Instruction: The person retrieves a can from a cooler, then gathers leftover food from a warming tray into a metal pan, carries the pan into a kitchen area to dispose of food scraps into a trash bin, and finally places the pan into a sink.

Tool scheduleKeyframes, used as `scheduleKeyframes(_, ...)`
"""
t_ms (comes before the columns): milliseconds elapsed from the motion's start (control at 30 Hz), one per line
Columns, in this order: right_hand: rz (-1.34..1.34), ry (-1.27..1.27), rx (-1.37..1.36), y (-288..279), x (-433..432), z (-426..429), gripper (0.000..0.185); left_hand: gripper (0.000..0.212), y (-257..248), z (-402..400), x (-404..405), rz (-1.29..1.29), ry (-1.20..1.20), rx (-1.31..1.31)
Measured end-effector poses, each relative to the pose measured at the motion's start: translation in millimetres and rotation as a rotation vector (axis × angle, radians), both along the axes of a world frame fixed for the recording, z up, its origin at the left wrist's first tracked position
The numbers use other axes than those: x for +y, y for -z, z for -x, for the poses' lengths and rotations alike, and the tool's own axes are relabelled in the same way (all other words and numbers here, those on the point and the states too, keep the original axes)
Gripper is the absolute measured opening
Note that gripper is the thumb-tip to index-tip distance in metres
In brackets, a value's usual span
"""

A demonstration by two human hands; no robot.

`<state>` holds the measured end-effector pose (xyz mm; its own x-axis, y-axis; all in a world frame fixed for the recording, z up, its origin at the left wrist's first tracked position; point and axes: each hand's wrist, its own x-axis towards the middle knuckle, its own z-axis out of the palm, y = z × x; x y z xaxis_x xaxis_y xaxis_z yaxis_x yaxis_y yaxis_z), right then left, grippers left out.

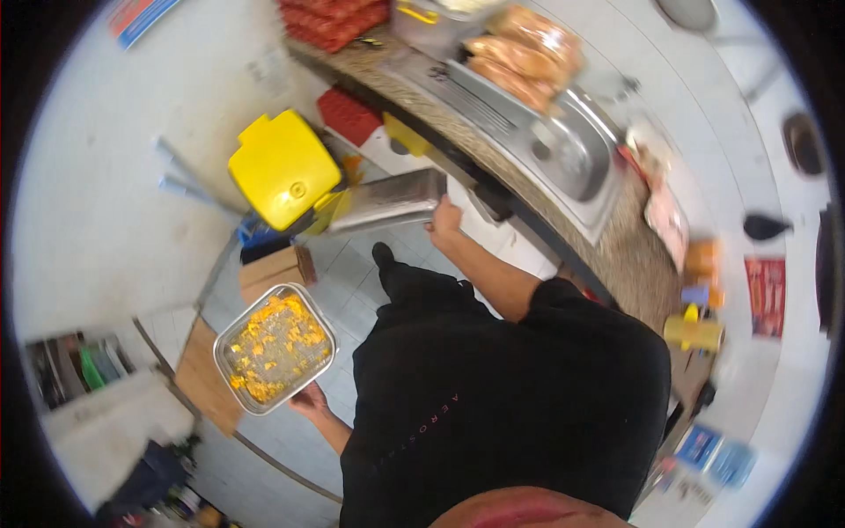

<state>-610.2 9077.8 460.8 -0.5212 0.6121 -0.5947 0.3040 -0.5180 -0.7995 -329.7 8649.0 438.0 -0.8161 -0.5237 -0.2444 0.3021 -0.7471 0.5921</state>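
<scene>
My left hand (309,400) grips the near edge of a shallow, silvery rectangular tray (232,323). Scattered over the tray's bottom are orange-yellow food bits (290,320). Farther forward, my right hand (446,218) holds one end of a long steel pan (389,201), which looks tilted. The pan's far end reaches the yellow rim beside a yellow bin lid (285,170); blur hides whether they touch. Some orange scraps (354,169) show just beyond the pan. The inside of the pan cannot be made out clearly.
A stone counter (634,277) with a steel sink (581,155) runs along my right. Bagged orange-toned food (528,56) and a plastic tub (429,30) stand on it. Below the lid, a cardboard box (277,274) sits on the tiled floor (350,264). A wooden board (208,376) lies left.
</scene>
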Motion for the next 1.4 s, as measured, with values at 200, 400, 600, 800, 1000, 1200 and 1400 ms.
scheduleKeyframes(200,-1.065,0.162,0.291,-227,84,-256,0.043,0.059,-50,18,-28,-0.115,0.359,0.063)
scheduleKeyframes(400,-2.099,-0.119,-0.215,-257,224,-319,0.023,0.068,-130,126,55,-0.093,0.648,0.144)
scheduleKeyframes(600,-2.238,-0.300,-0.429,-153,290,-340,0.021,0.064,-104,163,79,-0.294,0.758,0.154)
scheduleKeyframes(800,-2.031,-0.546,-0.702,-115,295,-334,0.032,0.051,-126,168,104,-0.250,0.613,-0.043)
scheduleKeyframes(1000,-1.569,-0.302,-0.127,-140,213,-216,0.036,0.056,-126,161,111,-0.202,0.604,-0.006)
scheduleKeyframes(1200,-0.588,-1.234,0.116,-196,1,-73,0.038,0.048,-107,167,107,-0.146,0.570,-0.029)
scheduleKeyframes(1400,-0.419,-1.096,0.155,-216,-42,-83,0.031,0.055,-124,173,95,-0.145,0.671,0.018)
